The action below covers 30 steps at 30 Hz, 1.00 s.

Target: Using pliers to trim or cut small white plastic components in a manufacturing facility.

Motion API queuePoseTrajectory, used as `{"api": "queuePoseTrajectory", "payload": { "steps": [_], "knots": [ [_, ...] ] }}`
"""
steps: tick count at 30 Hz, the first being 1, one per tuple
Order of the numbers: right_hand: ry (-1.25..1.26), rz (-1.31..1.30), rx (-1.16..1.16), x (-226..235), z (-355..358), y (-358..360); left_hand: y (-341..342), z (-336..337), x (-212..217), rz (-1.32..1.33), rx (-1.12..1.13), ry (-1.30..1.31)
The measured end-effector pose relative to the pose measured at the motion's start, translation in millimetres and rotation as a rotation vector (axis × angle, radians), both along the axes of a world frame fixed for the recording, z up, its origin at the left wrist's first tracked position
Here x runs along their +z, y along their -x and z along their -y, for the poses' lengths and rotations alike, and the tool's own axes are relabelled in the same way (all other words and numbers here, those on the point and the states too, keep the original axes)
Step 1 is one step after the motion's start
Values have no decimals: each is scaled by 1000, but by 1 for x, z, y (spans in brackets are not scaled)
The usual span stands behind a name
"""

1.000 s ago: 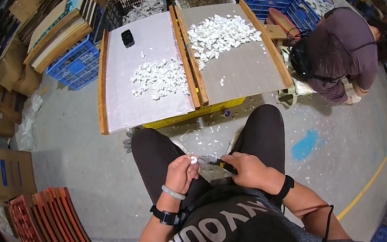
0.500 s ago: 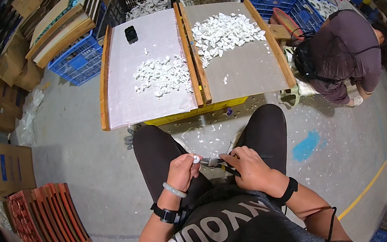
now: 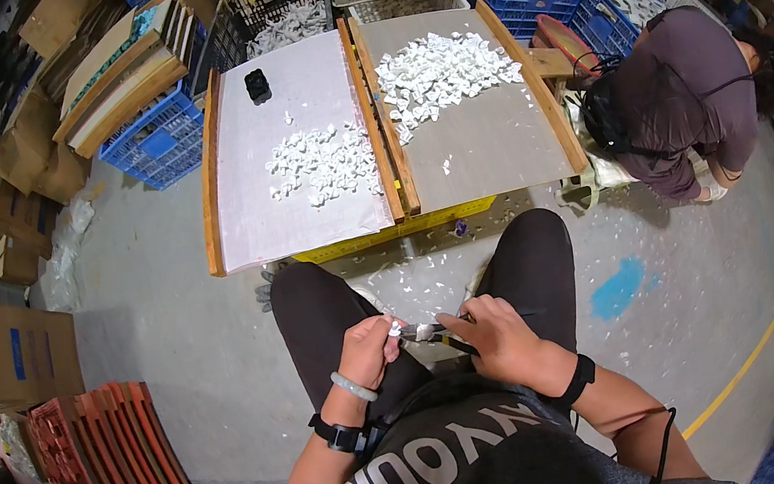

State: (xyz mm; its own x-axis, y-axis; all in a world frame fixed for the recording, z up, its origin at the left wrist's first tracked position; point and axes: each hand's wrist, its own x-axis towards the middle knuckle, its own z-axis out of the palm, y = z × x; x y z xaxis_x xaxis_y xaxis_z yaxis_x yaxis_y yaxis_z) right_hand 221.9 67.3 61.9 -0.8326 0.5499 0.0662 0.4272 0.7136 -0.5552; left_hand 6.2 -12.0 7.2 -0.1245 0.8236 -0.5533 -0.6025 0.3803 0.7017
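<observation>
The left hand [image 3: 368, 348] pinches a small white plastic piece [image 3: 394, 326]. The right hand [image 3: 495, 337], just beside it, grips a dark-handled cutting tool [image 3: 434, 332] touching that piece.

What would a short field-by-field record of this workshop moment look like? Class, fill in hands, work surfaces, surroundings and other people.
left hand: pinches a small white piece at its fingertips
right hand: grips a dark tool, tip at the white piece
left tray: loose heap of white pieces, small black object near its far edge
right tray: larger heap of white pieces
floor: white scraps between the knees; red pallets at left
other person: crouched beside the right tray
</observation>
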Motion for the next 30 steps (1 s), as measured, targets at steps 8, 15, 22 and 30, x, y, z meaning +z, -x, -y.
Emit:
{"api": "queuePoseTrajectory", "payload": {
  "steps": [8, 15, 22, 30],
  "knots": [
    [-47, 58, 12, -5, -1, -2, 1, 2, 0, -23, -50, -6],
    [78, 76, 31, -15, 1, -4, 0, 2, 2, -7, -89, 10],
    [115, 8, 3, 0, 1, -8, 1, 2, 8, 23, -72, 3],
    [-40, -15, -1, -3, 0, -5, -1, 1, 7, 22, -53, -5]
  ]
}}
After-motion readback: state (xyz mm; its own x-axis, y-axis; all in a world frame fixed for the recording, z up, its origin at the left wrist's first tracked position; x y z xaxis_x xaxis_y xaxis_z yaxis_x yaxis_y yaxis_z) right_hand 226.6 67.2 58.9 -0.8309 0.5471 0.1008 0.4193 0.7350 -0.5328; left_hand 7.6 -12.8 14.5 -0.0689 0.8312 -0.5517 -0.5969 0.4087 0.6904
